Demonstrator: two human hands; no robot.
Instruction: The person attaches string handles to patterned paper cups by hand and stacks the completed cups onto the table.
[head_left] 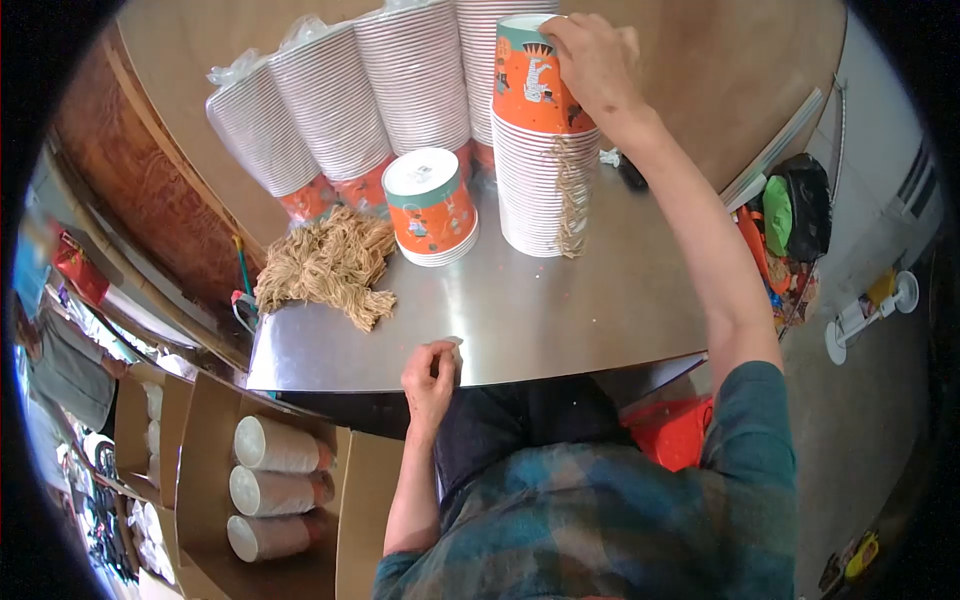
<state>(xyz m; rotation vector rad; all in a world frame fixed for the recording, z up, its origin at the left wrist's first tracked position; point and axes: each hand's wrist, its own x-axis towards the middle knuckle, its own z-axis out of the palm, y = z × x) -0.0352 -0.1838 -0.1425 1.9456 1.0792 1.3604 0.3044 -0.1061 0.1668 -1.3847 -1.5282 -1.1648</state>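
Observation:
A tall stack of nested paper buckets (545, 190) stands upside down on the metal table, their white rims showing below one orange and green printed side. My right hand (598, 65) grips the top bucket (525, 85) at its upper edge. Strands of tan twine (570, 200) hang down the stack's right side. My left hand (430, 380) is by the table's front edge, fingers curled in towards the thumb; whatever it may hold cannot be made out. Left of the stack sits a short pile of upturned buckets (432, 205), beside a bundle of tan twine (325, 262).
Plastic-wrapped bucket stacks (410, 80) lean along the back of the metal table (520, 320). At lower left, an open cardboard box (205, 430) holds three wrapped stacks (270, 490). A red bag (675, 430) lies below the table. Another person (70, 370) is at far left.

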